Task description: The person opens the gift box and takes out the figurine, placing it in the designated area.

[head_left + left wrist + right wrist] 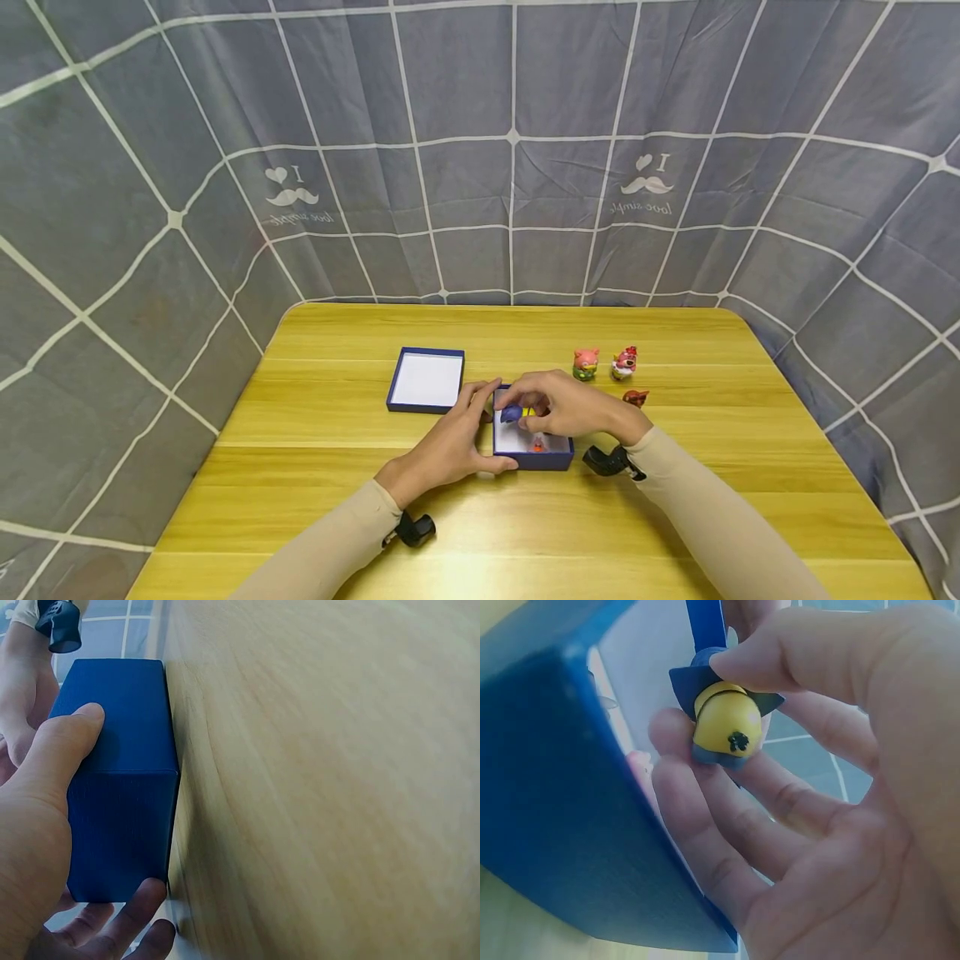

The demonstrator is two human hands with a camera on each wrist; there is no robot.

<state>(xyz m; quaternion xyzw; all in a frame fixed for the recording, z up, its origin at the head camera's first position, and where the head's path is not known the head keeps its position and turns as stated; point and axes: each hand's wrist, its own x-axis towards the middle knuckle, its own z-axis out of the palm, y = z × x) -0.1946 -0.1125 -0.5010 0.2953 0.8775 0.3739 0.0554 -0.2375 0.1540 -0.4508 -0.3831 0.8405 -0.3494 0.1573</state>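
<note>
A blue open-topped box (pixel 543 461) with a white inside stands on the table in the head view. My left hand (pixel 450 446) steadies it, the thumb on its near side and the fingers along the left and far side; the left wrist view shows the thumb on the blue wall (pixel 124 832). Over the box my right hand (pixel 577 404) pinches a small toy figurine (pixel 724 724), yellow with a blue hat-like top and a dark mark, between thumb and fingers. Inside the box, near its front wall, sits a small orange and pinkish toy figurine (pixel 537 446).
The blue-rimmed box lid (pixel 427 379), white inside up, lies left of the box. Beyond my right hand stand a pink figurine (pixel 586 363) and a red-and-white one (pixel 624 363). A reddish-brown figurine (pixel 636 397) is partly hidden behind the right wrist. Grey checked curtains surround the table.
</note>
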